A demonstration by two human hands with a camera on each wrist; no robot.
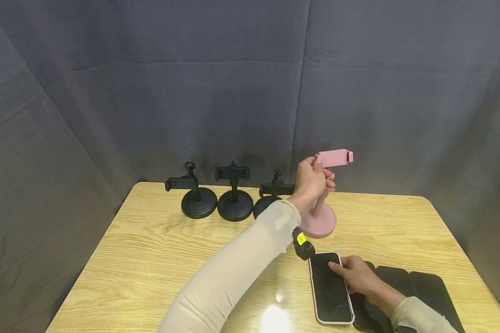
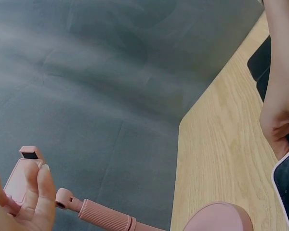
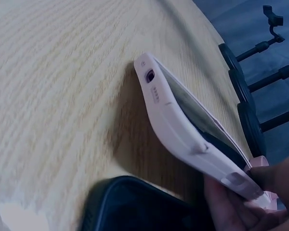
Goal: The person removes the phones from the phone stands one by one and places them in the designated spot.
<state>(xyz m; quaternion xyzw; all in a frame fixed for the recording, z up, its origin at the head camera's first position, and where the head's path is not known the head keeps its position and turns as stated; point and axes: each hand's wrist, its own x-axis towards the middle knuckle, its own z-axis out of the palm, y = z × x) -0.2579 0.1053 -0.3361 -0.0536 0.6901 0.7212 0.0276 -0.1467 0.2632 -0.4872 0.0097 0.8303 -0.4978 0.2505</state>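
Note:
My left hand pinches the clamp of a pink phone stand, whose round base rests on the table. Seen from the left wrist, fingers lie at the clamp, beside the stand's ribbed stem. Lower down, my right hand grips a smartphone in a pale pink case by its right edge, thumb over the dark screen. The right wrist view shows the phone's case tilted, with one end raised from the tabletop; the fingers curl underneath.
Three black phone stands stand in a row at the table's back, the rightmost partly hidden by my left arm. Several dark phones lie side by side under and beyond my right forearm. A grey curtain hangs behind the wooden table.

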